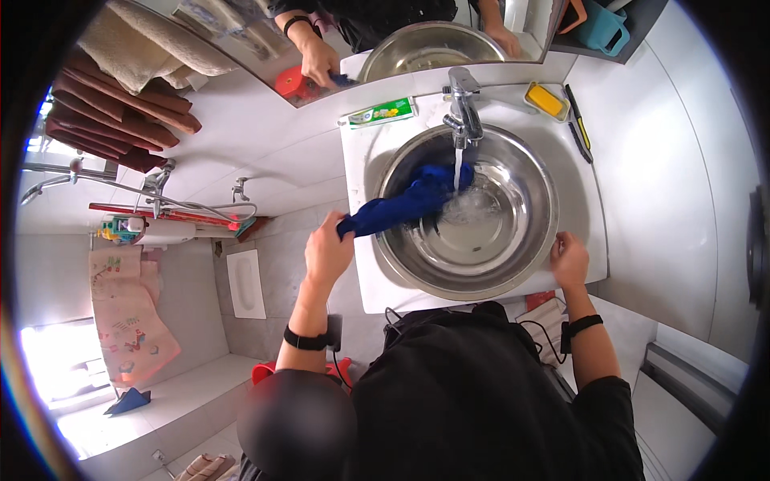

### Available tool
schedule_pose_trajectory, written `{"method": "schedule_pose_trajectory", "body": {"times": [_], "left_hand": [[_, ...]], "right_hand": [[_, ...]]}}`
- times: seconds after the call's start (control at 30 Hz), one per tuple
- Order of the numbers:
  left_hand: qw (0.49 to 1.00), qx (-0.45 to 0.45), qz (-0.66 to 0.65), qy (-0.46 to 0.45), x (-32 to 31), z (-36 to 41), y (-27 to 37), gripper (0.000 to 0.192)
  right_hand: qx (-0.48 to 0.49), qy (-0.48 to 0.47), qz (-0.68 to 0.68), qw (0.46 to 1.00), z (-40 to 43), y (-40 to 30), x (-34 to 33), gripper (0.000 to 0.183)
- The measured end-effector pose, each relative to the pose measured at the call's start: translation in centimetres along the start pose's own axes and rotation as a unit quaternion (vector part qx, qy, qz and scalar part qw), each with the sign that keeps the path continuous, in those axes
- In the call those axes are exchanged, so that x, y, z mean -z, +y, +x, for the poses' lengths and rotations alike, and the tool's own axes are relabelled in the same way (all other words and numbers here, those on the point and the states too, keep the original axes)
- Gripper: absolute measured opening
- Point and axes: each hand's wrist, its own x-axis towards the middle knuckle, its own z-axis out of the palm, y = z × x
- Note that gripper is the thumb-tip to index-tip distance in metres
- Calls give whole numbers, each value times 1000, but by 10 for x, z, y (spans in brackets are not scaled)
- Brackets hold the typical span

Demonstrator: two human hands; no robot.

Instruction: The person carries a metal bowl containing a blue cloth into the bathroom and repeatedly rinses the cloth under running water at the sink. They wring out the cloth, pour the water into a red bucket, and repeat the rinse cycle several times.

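My left hand (328, 248) grips one end of a dark blue cloth (397, 207) just outside the left rim of a stainless steel basin (481, 264). From there the cloth stretches over the rim, and its bunched far end lies inside the basin. Water runs from a chrome faucet (462, 111) and falls beside the bunched part. Shallow water shows at the basin's bottom. At the right rim rests my right hand (569, 260), fingers curled against the basin's edge. Whether those fingers pinch the rim is hard to tell.
The basin sits on a white washbasin counter (376, 294). A green toothpaste box (382, 113) lies behind it at left. At the back right are a yellow soap bar (544, 99) in a dish and a black-and-yellow utility knife (580, 129). A mirror (409, 36) hangs behind the faucet.
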Motion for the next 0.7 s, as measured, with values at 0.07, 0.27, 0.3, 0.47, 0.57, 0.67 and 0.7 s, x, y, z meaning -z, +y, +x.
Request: {"method": "schedule_pose_trajectory", "body": {"times": [0.07, 0.27, 0.3, 0.47, 0.57, 0.67, 0.7], "left_hand": [[991, 85, -86, 49, -37, 0, -56, 39], [958, 6, -44, 284, -132, 17, -55, 55], [961, -4, -7, 278, -128, 17, -37, 51], [955, -25, 21, 295, -121, 42, -22, 24], [958, -49, -13, 281, -117, 94, -26, 29], [951, -77, -47, 294, -113, 149, -9, 45], [950, -53, -95, 292, -113, 162, 2, 46]], "right_hand": [[11, -4, -3, 1000, 2, -5, 3, 17], [14, -13, -14, 1000, 4, -3, 2, 16], [8, -11, -19, 1000, 3, -2, 1, 16], [-10, 7, -16, 1000, 1, 7, -6, 13], [-6, 12, -5, 1000, 3, 6, -6, 12], [-5, 14, -14, 1000, 3, 4, -7, 11], [-5, 13, -16, 1000, 3, 3, -6, 11]]}}
